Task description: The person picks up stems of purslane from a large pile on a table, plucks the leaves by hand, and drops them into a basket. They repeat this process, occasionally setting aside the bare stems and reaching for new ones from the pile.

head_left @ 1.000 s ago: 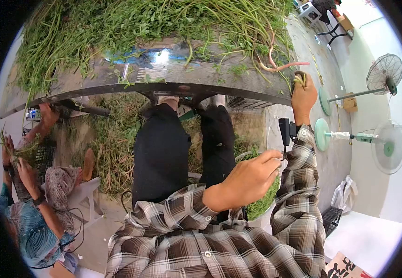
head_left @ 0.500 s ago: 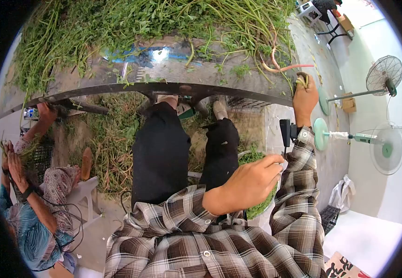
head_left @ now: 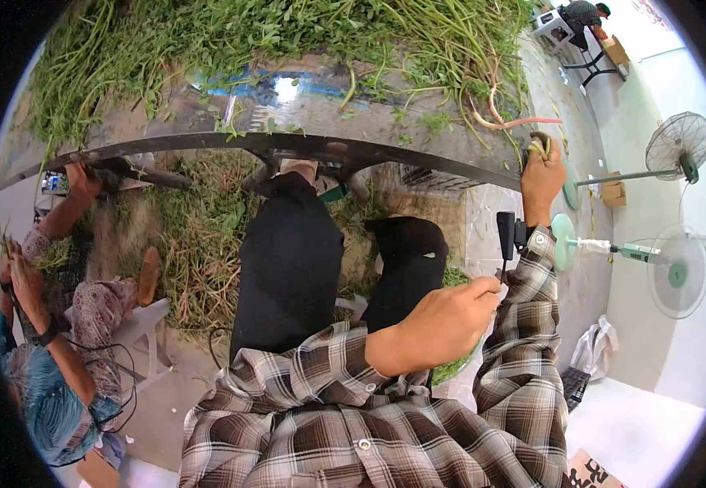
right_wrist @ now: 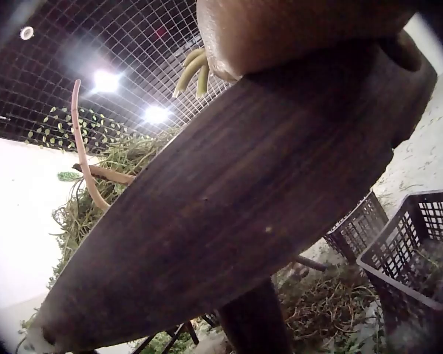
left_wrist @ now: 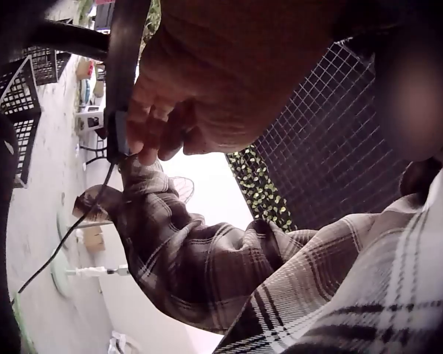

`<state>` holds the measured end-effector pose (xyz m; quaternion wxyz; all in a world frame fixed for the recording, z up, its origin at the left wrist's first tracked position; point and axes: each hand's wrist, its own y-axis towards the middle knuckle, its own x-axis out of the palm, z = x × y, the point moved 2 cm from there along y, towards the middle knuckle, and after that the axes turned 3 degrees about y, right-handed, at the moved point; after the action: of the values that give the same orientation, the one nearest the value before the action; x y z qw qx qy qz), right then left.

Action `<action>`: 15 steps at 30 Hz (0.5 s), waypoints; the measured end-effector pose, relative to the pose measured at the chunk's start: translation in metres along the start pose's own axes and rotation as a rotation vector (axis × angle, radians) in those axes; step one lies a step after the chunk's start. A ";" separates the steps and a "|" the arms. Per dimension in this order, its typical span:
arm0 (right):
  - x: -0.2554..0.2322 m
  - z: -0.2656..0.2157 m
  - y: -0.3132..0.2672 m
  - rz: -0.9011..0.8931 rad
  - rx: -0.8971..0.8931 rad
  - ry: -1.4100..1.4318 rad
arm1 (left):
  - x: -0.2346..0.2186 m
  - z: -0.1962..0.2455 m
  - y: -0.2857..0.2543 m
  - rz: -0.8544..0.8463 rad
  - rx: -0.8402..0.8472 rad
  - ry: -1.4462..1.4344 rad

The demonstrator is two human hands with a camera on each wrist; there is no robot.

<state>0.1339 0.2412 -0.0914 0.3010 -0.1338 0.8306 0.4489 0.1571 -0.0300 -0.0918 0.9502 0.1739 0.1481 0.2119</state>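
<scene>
Head view: right leg (head_left: 406, 272) shifts, yet right hand (head_left: 543, 180) still grips pale stems (head_left: 538, 150) at worktop's (head_left: 454, 148) near-right corner, left hand (head_left: 449, 323) pinching cable (head_left: 504, 268).

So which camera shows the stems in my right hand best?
The right wrist view: the stems poke out large beside your right hand, ends clear. The head view shows them small and partly hidden; I can't spot any in the left wrist view.
</scene>
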 end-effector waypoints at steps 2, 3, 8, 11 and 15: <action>0.000 0.002 0.000 -0.006 0.007 0.003 | -0.001 0.000 0.000 -0.005 -0.008 0.011; 0.000 0.003 0.000 -0.005 0.014 0.007 | -0.001 0.000 0.000 -0.013 -0.011 0.025; -0.002 -0.002 0.000 -0.011 0.039 -0.014 | -0.001 -0.002 -0.002 -0.031 -0.012 0.042; -0.001 -0.004 0.001 -0.004 0.013 -0.021 | 0.002 -0.005 -0.004 -0.029 0.009 0.065; -0.002 -0.002 0.001 -0.027 0.037 -0.037 | 0.003 -0.004 -0.004 -0.033 0.034 0.081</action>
<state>0.1340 0.2402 -0.0891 0.3249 -0.1311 0.8313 0.4316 0.1597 -0.0307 -0.0978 0.9437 0.1787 0.1930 0.2007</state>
